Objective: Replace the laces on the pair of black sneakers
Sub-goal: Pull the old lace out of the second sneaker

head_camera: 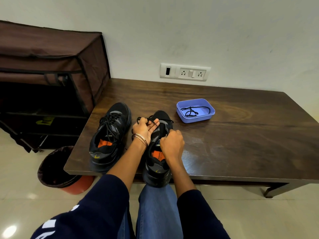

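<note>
A dark wooden tabletop stands before me against a pale wall, where a white socket and switch plate sits just above its far edge. To my left is a brown fabric-covered rack, its lower shelves too dark to make out. Near the tabletop's left corner, a lined bin rests on the tiled floor.

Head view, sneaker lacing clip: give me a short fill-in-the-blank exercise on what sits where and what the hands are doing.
1. The purple tray on the table holds a loose black ____.
2. The left sneaker is laced; both hands work on the ____ sneaker.
3. The left hand holds a black lace and wears ____ on its wrist.
4. Beside the table, on the floor, stands a red ____.

Missing words: lace; right; bangles; bin
</note>
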`<state>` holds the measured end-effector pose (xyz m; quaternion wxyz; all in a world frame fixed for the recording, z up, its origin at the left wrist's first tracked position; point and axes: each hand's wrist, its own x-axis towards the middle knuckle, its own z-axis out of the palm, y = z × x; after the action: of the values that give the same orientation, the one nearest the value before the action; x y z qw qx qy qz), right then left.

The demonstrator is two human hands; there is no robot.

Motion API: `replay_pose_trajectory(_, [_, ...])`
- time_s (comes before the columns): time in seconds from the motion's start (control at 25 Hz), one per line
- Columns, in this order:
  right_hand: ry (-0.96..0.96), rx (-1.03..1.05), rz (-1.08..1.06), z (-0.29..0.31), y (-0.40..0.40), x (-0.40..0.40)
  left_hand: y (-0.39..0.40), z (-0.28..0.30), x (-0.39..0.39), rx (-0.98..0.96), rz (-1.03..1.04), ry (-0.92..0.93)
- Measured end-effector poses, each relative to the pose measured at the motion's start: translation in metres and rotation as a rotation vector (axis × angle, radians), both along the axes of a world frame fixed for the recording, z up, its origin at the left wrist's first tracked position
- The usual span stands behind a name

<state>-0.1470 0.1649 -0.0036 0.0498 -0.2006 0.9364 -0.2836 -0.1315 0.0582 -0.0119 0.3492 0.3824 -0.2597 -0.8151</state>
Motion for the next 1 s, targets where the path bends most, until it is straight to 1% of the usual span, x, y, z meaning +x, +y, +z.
replay_pose_trajectory(0.04, [-0.003,-0.002,-0.002,-0.001,0.0,0.0,0.0,0.002,-0.001,-0.029,-0.022,-0.025])
replay_pose_trajectory(0.12, [-0.019,-0.004,-0.006,-0.002,0.0,0.001,-0.005,0.009,-0.004,-0.128,-0.091,-0.171])
replay_pose_trajectory(0.2, [-0.041,-0.023,-0.001,-0.005,0.0,-0.003,-0.016,0.024,-0.006,-0.329,-0.209,-0.353])
replay_pose_trajectory(0.24, [-0.08,-0.036,0.021,-0.005,0.001,-0.007,-0.024,0.034,-0.007,-0.424,-0.276,-0.415])
replay_pose_trajectory(0.32, [-0.263,-0.079,0.112,-0.005,0.001,-0.022,-0.036,0.06,-0.012,-0.572,-0.366,-0.493])
replay_pose_trajectory(0.36, [-0.398,-0.115,0.157,-0.002,0.002,-0.029,-0.041,0.074,-0.015,-0.601,-0.395,-0.488])
replay_pose_trajectory(0.4, [-0.519,-0.159,0.196,0.004,0.004,-0.035,-0.045,0.088,-0.02,-0.589,-0.414,-0.448])
replay_pose_trajectory(0.44, [-0.587,-0.208,0.213,0.012,0.005,-0.042,-0.048,0.101,-0.026,-0.559,-0.423,-0.397])
replay_pose_trajectory(0.48, [-0.611,-0.257,0.22,0.021,0.004,-0.049,-0.051,0.114,-0.032,-0.556,-0.409,-0.356])
replay_pose_trajectory(0.52, [-0.601,-0.309,0.219,0.031,0.001,-0.056,-0.055,0.125,-0.037,-0.604,-0.388,-0.329])
replay_pose_trajectory(0.6, [-0.52,-0.363,0.191,0.05,-0.01,-0.069,-0.06,0.145,-0.044,-0.778,-0.337,-0.289])
replay_pose_trajectory(0.68, [-0.464,-0.403,0.179,0.06,-0.027,-0.08,-0.06,0.167,-0.041,-0.852,-0.304,-0.154])
replay_pose_trajectory(0.76, [-0.445,-0.464,0.2,0.069,-0.045,-0.086,-0.06,0.187,-0.035,-0.829,-0.343,-0.016])
replay_pose_trajectory(0.84, [-0.371,-0.436,0.289,0.078,-0.064,-0.083,-0.054,0.205,-0.024,-0.75,-0.436,0.103])
replay_pose_trajectory(0.92, [-0.259,-0.383,0.368,0.089,-0.083,-0.072,-0.05,0.215,-0.01,-0.677,-0.458,0.177])
replay_pose_trajectory(1.0, [-0.171,-0.411,0.383,0.094,-0.099,-0.054,-0.05,0.222,0.009,-0.607,-0.439,0.205])
